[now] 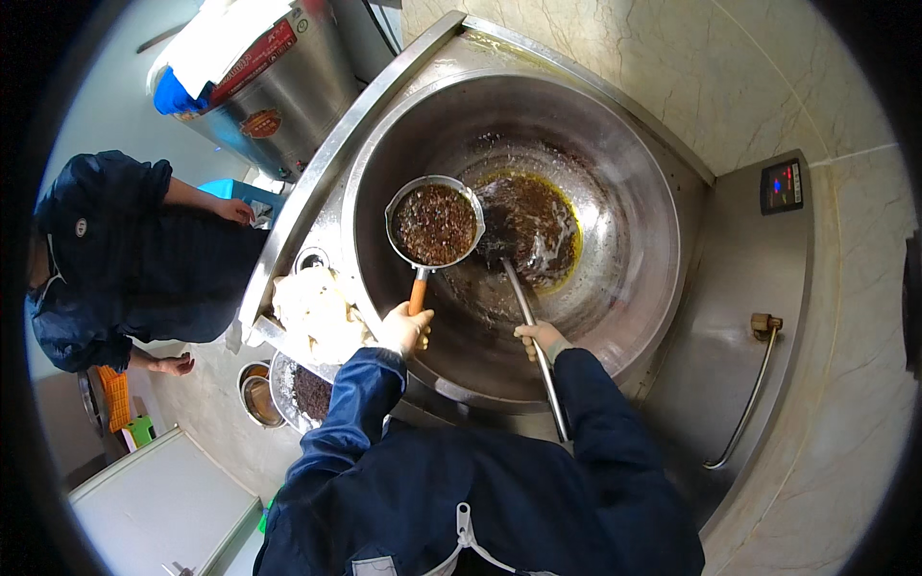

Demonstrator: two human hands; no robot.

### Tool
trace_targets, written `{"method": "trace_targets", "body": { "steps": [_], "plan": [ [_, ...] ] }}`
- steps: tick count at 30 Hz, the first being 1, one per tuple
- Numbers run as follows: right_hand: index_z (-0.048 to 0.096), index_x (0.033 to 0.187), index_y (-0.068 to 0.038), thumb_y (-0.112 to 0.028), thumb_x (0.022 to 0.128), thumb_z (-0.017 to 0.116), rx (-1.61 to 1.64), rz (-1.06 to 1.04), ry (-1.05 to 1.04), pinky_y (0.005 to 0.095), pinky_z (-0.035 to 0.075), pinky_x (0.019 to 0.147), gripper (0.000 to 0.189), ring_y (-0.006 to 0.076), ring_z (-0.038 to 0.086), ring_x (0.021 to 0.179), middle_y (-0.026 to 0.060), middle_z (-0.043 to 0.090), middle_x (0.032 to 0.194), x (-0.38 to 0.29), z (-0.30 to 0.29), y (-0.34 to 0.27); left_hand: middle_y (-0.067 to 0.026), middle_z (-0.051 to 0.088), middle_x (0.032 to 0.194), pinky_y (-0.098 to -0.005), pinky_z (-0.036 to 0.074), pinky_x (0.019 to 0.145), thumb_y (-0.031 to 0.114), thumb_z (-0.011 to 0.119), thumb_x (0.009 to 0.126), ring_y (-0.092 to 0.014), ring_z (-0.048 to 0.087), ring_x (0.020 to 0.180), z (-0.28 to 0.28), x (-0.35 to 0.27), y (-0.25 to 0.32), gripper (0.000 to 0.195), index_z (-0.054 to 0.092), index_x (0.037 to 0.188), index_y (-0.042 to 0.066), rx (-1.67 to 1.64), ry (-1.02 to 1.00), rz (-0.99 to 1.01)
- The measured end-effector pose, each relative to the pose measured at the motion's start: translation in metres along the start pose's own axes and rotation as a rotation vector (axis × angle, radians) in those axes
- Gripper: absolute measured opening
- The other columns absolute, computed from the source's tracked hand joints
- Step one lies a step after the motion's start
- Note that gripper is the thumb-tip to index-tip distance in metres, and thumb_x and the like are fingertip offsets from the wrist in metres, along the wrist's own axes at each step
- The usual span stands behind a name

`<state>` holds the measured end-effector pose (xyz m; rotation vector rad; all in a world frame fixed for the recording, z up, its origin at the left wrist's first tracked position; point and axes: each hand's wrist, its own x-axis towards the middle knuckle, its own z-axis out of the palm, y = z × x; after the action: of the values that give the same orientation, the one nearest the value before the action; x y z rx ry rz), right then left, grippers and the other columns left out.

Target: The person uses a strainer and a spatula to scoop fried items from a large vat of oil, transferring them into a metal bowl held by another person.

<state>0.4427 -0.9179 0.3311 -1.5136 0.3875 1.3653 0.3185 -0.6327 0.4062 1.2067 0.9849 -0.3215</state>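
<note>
My gloved left hand (405, 330) grips the wooden handle of a metal ladle (435, 225), which is full of dark reddish-brown, oily bits and is held over the left side of a large steel wok (619, 288). My right hand (542, 341), also gloved, is closed around the long metal shaft of a spatula (523, 299). The spatula's dark head lies by a dark mixture (536, 230) in yellowish oil at the wok's bottom, partly hidden there.
White cloth or plastic (317, 309) lies on the left ledge, above a bowl of dark granules (311, 392). A co-worker (137, 245) stands at left near a steel drum (288, 93). A bent metal pipe (749, 403) and a control panel (781, 187) are at right.
</note>
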Motion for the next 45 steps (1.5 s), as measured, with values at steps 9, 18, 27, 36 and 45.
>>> {"method": "trace_targets", "body": {
  "steps": [9, 18, 27, 36, 45],
  "plan": [
    [0.051, 0.084, -0.002, -0.017, 0.083, 0.062, 0.009, -0.196, 0.050, 0.0327, 0.039, 0.040, 0.018, 0.0160, 0.045, 0.042, 0.0048, 0.049, 0.056, 0.024, -0.005, -0.026, -0.0053, 0.054, 0.063, -0.0280, 0.045, 0.038, 0.017, 0.064, 0.083, -0.014, 0.050, 0.041, 0.000, -0.008, -0.025, 0.026, 0.052, 0.099, 0.001, 0.118, 0.010, 0.010],
    [0.050, 0.080, -0.004, -0.017, 0.082, 0.062, -0.136, -0.269, 0.106, 0.0295, 0.038, 0.036, 0.018, 0.0141, 0.045, 0.038, 0.0034, 0.050, 0.055, -0.091, -0.006, -0.084, -0.0051, 0.056, 0.065, -0.0272, 0.047, 0.041, 0.019, 0.065, 0.082, -0.014, 0.054, 0.045, 0.012, -0.001, -0.024, 0.029, 0.054, 0.101, 0.000, 0.136, -0.031, -0.009],
    [0.050, 0.082, -0.004, -0.015, 0.081, 0.064, -0.326, -0.252, 0.155, 0.0285, 0.037, 0.034, 0.017, 0.0151, 0.046, 0.037, 0.0057, 0.052, 0.054, -0.165, -0.001, -0.080, -0.0058, 0.055, 0.065, -0.0286, 0.047, 0.040, 0.017, 0.066, 0.081, -0.015, 0.052, 0.044, 0.044, 0.013, 0.001, 0.024, 0.054, 0.095, 0.001, 0.081, -0.153, 0.057],
    [0.053, 0.112, 0.002, -0.015, 0.083, 0.059, -0.738, -0.279, 0.616, 0.0308, 0.049, 0.045, 0.034, 0.0180, 0.061, 0.058, 0.0125, 0.061, 0.074, -0.220, 0.005, -0.056, -0.0049, 0.053, 0.065, -0.0263, 0.043, 0.040, 0.012, 0.064, 0.081, -0.013, 0.049, 0.045, 0.049, 0.004, 0.004, 0.022, 0.053, 0.095, -0.001, 0.086, -0.176, 0.093],
    [0.055, 0.086, 0.001, -0.013, 0.082, 0.062, -0.080, 0.112, 0.293, 0.0286, 0.037, 0.033, 0.016, 0.0138, 0.047, 0.039, 0.0039, 0.052, 0.058, -0.235, -0.013, -0.031, -0.0044, 0.053, 0.063, -0.0268, 0.043, 0.037, 0.014, 0.065, 0.082, -0.013, 0.049, 0.042, 0.030, -0.006, 0.000, 0.026, 0.053, 0.102, 0.001, 0.033, -0.132, 0.068]
  ]
}}
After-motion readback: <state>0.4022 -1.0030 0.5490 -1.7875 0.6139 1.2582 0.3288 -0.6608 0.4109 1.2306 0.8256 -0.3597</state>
